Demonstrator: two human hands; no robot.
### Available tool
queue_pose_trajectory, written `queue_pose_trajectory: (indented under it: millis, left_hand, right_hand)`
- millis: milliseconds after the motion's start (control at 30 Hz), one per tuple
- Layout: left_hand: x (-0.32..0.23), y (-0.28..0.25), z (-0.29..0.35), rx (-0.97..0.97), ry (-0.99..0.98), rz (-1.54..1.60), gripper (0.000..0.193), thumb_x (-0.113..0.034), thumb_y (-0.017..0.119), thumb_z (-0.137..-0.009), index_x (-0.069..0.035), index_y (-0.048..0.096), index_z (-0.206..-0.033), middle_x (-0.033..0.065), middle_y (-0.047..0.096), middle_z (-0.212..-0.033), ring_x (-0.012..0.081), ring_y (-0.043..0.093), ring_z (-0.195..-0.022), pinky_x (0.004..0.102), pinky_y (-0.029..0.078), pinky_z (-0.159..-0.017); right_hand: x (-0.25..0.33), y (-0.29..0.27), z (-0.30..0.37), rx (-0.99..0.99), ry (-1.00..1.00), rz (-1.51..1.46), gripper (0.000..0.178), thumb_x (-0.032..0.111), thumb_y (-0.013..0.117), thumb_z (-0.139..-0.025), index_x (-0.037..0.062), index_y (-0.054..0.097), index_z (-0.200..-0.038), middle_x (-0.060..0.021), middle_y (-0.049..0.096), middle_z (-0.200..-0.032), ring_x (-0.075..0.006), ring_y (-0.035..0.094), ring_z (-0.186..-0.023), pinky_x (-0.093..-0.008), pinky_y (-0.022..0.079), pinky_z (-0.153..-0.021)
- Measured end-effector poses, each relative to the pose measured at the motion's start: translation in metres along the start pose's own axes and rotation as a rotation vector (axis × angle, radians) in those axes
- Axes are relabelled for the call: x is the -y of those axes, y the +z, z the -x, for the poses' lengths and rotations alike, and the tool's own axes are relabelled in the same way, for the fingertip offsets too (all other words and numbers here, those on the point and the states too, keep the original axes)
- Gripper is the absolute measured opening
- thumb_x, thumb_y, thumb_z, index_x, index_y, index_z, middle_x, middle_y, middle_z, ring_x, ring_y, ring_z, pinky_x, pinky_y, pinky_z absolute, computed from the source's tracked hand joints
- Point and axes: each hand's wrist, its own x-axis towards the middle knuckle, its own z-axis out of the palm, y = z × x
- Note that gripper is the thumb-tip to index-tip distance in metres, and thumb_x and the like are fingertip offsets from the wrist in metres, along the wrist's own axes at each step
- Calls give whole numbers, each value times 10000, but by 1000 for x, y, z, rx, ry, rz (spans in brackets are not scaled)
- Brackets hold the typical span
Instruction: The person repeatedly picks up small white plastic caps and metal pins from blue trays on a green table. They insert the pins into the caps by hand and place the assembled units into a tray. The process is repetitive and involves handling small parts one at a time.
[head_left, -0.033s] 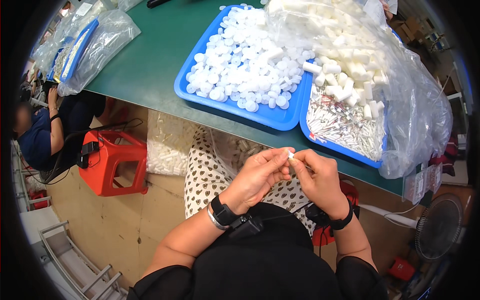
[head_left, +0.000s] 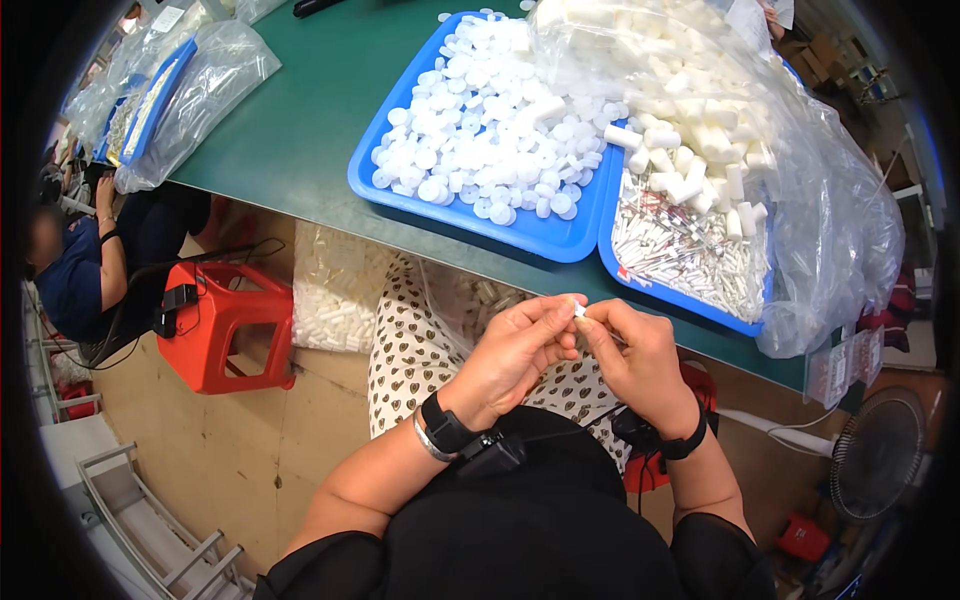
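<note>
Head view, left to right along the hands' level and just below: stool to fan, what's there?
Red stool → clear bag of white pieces on the floor → left hand → small white piece → right hand → fan.

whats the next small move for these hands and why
Probably a slight turn of the small white piece to show more of it: the left hand and right hand meet at it, fingers pinched close, and partly hide it.
</note>
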Motion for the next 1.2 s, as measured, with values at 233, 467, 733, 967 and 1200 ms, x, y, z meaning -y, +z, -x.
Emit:
queue_pose_trajectory:
  millis: [233,467,733,967,1200]
  left_hand:
    - [-5,9,2,-64,121,-4,277,-285,583,-995,-28,599,-1096,54,649,-978,136,646,-903,288,543,-836]
    - [-4,1,4,-21,163,-3,283,-278,522,-1022,-30,569,-1150,105,662,-1056,195,663,-1021,307,555,-881]
    - [-10,4,5,-36,211,-13,333,-253,516,-1025,-7,525,-1249,130,649,-1115,215,656,-1056,303,551,-893]
    - [-19,15,9,-18,263,43,396,-206,479,-1038,14,438,-1365,161,623,-1193,231,638,-1100,316,544,-934]
    - [-16,18,7,-50,282,57,388,-195,485,-1035,15,440,-1358,157,615,-1194,227,635,-1097,317,545,-943]
  right_hand:
    - [-21,-38,-49,-150,-292,517,130,28,631,-828,23,665,-953,-135,651,-880,-299,632,-774,-375,502,-662]
    - [-35,-44,-59,55,-325,650,126,-16,560,-750,12,604,-864,-138,569,-818,-323,585,-802,-401,487,-714]
    - [-16,-45,-32,-93,-243,273,80,-45,602,-860,-22,613,-936,-155,603,-869,-329,602,-793,-380,482,-700]
    - [-6,-28,-3,-99,-142,35,92,-9,661,-868,-10,660,-961,-119,653,-845,-240,620,-693,-322,482,-614]
    - [-5,-26,0,-113,-122,26,101,-10,670,-864,-6,668,-965,-104,663,-807,-222,618,-641,-315,474,-573]
